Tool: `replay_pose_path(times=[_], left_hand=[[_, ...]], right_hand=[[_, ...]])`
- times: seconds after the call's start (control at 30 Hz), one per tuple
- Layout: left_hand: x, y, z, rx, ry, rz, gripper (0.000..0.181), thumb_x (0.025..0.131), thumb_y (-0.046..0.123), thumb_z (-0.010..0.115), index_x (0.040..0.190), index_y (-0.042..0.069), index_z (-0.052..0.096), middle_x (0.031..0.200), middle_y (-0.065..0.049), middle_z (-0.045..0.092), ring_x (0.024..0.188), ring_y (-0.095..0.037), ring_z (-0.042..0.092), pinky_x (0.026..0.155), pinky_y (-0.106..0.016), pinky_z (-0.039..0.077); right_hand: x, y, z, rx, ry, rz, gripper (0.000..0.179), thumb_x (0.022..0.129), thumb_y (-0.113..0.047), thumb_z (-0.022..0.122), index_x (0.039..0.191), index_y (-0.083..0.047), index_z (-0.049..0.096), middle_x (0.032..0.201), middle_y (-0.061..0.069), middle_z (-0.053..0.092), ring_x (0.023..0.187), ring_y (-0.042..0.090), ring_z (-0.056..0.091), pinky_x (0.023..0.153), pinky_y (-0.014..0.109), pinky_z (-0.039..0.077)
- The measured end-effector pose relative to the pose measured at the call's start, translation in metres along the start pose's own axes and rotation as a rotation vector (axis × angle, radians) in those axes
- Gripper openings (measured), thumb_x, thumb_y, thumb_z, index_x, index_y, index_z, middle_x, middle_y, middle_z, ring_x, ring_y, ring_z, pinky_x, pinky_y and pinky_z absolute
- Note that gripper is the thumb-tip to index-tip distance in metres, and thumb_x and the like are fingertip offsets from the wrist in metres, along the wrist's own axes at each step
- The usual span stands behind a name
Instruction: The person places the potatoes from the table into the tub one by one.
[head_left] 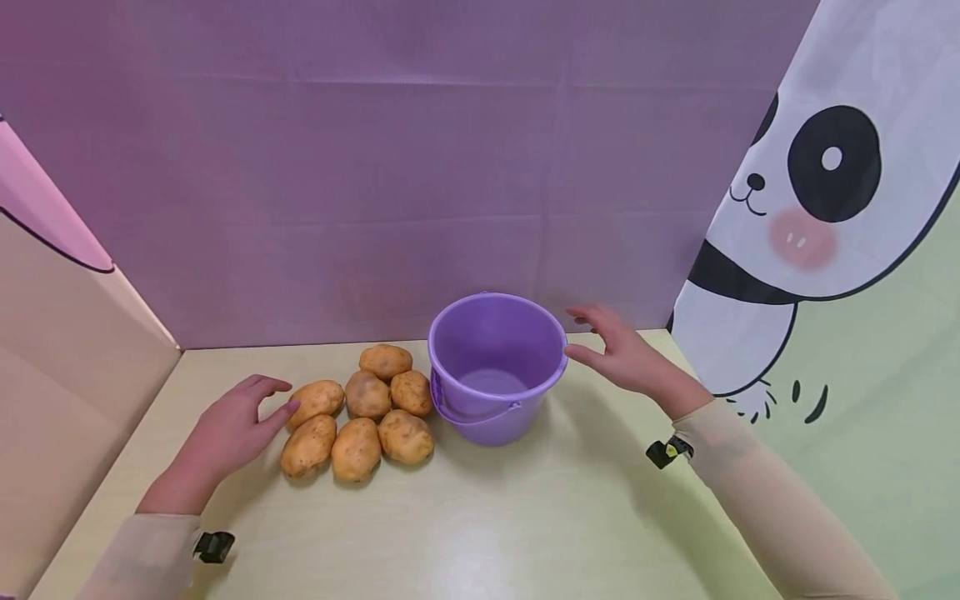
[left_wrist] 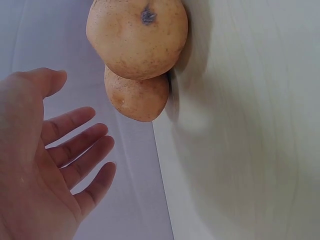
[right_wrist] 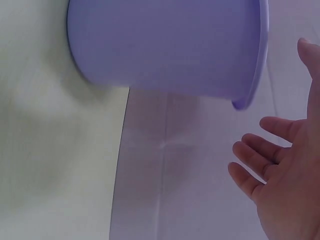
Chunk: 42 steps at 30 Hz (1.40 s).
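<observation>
A purple bucket [head_left: 491,412] stands upright on the table, its handle [head_left: 476,417] hanging down on the near left side. Left of it lie several brown potatoes [head_left: 356,450] in a loose group. My left hand [head_left: 234,425] hovers at the group's left edge, thumb close to a potato [head_left: 317,402], fingers relaxed and holding nothing. The left wrist view shows its spread fingers apart from a potato [left_wrist: 140,37] with a dark spot. Beside the bucket's right rim is my right hand [head_left: 618,354], fingers loosely extended; in the right wrist view a gap separates them from the bucket [right_wrist: 165,45].
The pale wooden table [head_left: 480,533] ends at a purple cloth backdrop [head_left: 420,167]. A panel with a panda picture [head_left: 832,167] rises at the right, and a pale panel [head_left: 67,375] at the left. Each wrist carries a small black device [head_left: 215,547].
</observation>
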<state>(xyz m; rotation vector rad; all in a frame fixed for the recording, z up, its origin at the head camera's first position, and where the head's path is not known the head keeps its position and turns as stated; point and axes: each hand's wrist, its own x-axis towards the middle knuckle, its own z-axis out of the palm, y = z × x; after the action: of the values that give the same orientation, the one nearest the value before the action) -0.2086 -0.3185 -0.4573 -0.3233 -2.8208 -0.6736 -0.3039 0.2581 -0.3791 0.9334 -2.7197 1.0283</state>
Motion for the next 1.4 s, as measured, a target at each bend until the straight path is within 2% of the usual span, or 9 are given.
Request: replay_pose_path(times=[0.17, 0.37, 0.6, 0.83, 1.2, 1.4], left_hand=[[-0.001, -0.001, 0.001, -0.011, -0.006, -0.002, 0.044, 0.111, 0.032, 0.069, 0.135, -0.005, 0.069, 0.137, -0.026, 0.067, 0.121, -0.052, 0.066, 0.098, -0.07, 0.052], [0.0, -0.001, 0.003, -0.018, -0.015, -0.01, 0.044, 0.111, 0.033, 0.069, 0.135, -0.004, 0.069, 0.137, -0.026, 0.067, 0.123, -0.052, 0.065, 0.099, -0.07, 0.052], [-0.001, -0.001, 0.004, -0.025, -0.026, -0.019, 0.043, 0.11, 0.032, 0.07, 0.134, -0.004, 0.07, 0.136, -0.026, 0.067, 0.123, -0.051, 0.065, 0.1, -0.07, 0.052], [-0.003, -0.002, 0.004, -0.03, -0.03, -0.019, 0.043, 0.111, 0.033, 0.069, 0.134, -0.003, 0.07, 0.136, -0.026, 0.067, 0.118, -0.05, 0.067, 0.097, -0.069, 0.053], [0.0, 0.006, 0.004, -0.051, -0.009, 0.015, 0.037, 0.109, 0.029, 0.072, 0.131, -0.001, 0.071, 0.134, -0.023, 0.068, 0.121, -0.049, 0.065, 0.1, -0.069, 0.052], [0.003, 0.007, 0.006, -0.064, 0.0, 0.034, 0.037, 0.108, 0.025, 0.074, 0.132, -0.002, 0.07, 0.136, -0.023, 0.065, 0.123, -0.049, 0.064, 0.102, -0.069, 0.051]], right_hand=[[0.007, -0.011, 0.008, 0.003, -0.048, -0.004, 0.072, 0.104, -0.031, 0.079, 0.162, -0.001, 0.047, 0.159, 0.021, 0.05, 0.148, 0.043, 0.048, 0.121, 0.066, 0.042], [0.012, -0.025, 0.014, -0.001, -0.098, 0.014, 0.088, 0.1, -0.038, 0.083, 0.168, -0.005, 0.039, 0.166, 0.016, 0.043, 0.155, 0.038, 0.041, 0.125, 0.061, 0.039], [0.017, -0.028, 0.02, -0.102, -0.165, 0.062, 0.109, 0.098, -0.052, 0.078, 0.176, -0.002, 0.02, 0.181, 0.021, 0.021, 0.166, 0.042, 0.023, 0.13, 0.063, 0.03], [0.019, -0.026, 0.027, -0.14, -0.187, 0.053, 0.115, 0.099, -0.058, 0.076, 0.176, 0.0, 0.012, 0.184, 0.019, 0.008, 0.169, 0.04, 0.012, 0.133, 0.06, 0.023], [0.019, -0.024, 0.03, -0.155, -0.174, 0.045, 0.118, 0.099, -0.067, 0.07, 0.176, 0.0, 0.01, 0.184, 0.018, 0.007, 0.169, 0.04, 0.012, 0.133, 0.06, 0.021], [0.018, -0.023, 0.032, -0.142, -0.172, 0.045, 0.117, 0.099, -0.065, 0.071, 0.176, 0.0, 0.011, 0.184, 0.018, 0.008, 0.169, 0.041, 0.012, 0.133, 0.061, 0.021]])
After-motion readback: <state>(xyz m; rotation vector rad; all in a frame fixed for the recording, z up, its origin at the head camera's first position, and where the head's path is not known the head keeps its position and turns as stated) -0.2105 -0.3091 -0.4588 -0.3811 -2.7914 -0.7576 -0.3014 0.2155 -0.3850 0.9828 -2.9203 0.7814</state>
